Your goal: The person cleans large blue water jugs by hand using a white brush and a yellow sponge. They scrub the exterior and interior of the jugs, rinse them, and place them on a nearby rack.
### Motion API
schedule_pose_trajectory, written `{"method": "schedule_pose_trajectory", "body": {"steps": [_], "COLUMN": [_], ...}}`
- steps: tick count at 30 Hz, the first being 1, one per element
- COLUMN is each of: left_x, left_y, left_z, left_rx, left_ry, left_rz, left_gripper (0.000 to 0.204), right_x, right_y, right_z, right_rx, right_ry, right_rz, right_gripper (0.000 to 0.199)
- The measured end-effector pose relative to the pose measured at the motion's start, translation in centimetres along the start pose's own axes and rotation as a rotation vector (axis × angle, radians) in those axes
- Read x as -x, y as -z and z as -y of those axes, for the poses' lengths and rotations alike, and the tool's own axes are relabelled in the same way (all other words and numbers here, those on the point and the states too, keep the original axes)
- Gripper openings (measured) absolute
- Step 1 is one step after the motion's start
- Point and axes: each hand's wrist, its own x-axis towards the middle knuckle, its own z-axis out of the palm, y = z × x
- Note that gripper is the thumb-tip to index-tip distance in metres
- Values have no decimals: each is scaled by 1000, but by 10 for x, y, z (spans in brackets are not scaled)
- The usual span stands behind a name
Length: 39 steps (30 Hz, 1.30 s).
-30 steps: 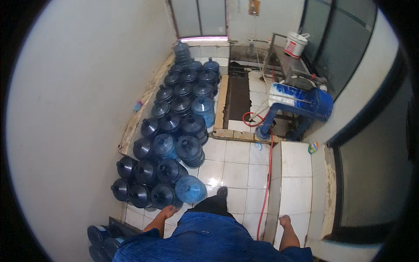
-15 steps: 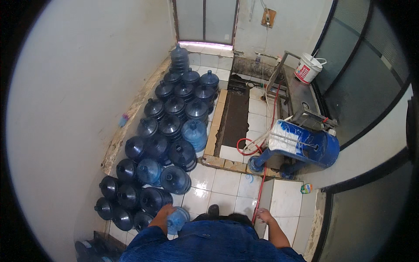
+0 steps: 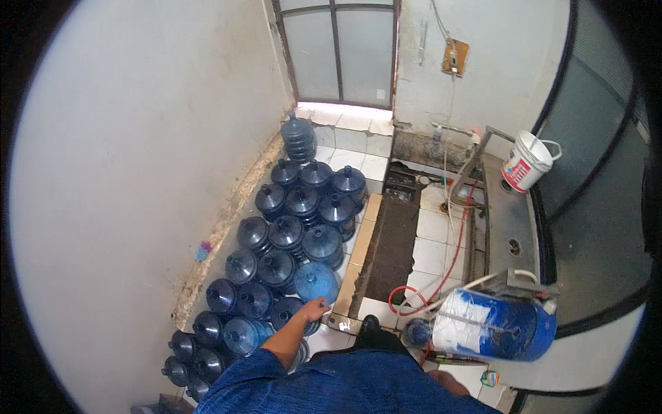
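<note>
My left hand (image 3: 315, 310) reaches forward over the rows of large blue water jugs. Its fingers are curled in, and what they hold, if anything, is too small to make out. Just beyond it stands a light blue jug (image 3: 317, 281). A dark blue jug (image 3: 288, 312) sits under and beside the hand, partly covered by it. Another light blue jug (image 3: 241, 336) stands left of my forearm, which hides part of a further jug behind it. Of my right arm only a bit of bare skin shows at the lower edge; the hand is hidden.
Several more jugs fill the tiled floor along the left wall, one tall jug (image 3: 298, 138) at the far end. To the right are a sunken drain channel (image 3: 386, 241), a red hose (image 3: 455, 259), a metal counter (image 3: 507, 221) with a white bucket (image 3: 527, 165), and a blue drum (image 3: 531, 331).
I have moved forward along the jugs. My left hand has gone from beside a light blue jug near my body to farther out over the rows. My right hand has dropped out of view.
</note>
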Motion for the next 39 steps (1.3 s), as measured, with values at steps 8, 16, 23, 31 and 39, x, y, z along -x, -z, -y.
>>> {"method": "schedule_pose_trajectory", "body": {"steps": [8,16,23,31,39], "left_x": [2,-44,-250,-445,-531], "left_y": [59,60,220,464,467], "left_z": [124,153,63,-196,-250], "left_rx": [-113,-452,-233,715,901], "left_ry": [148,-11,78,-14,255], "left_rz": [-152,132,44,-597,-818], "left_gripper": [62,43,42,43,39], "right_x": [46,-29,-44,-76,-221], "right_y": [213,308,454,581,634], "right_z": [360,522,626,870,1218], "right_rx": [328,-58,197,-131,1441], "right_ry": [523,733,45,307,956], "right_rz": [-80,-33,-129,-206,-381], "right_gripper": [33,46,47,31,23]}}
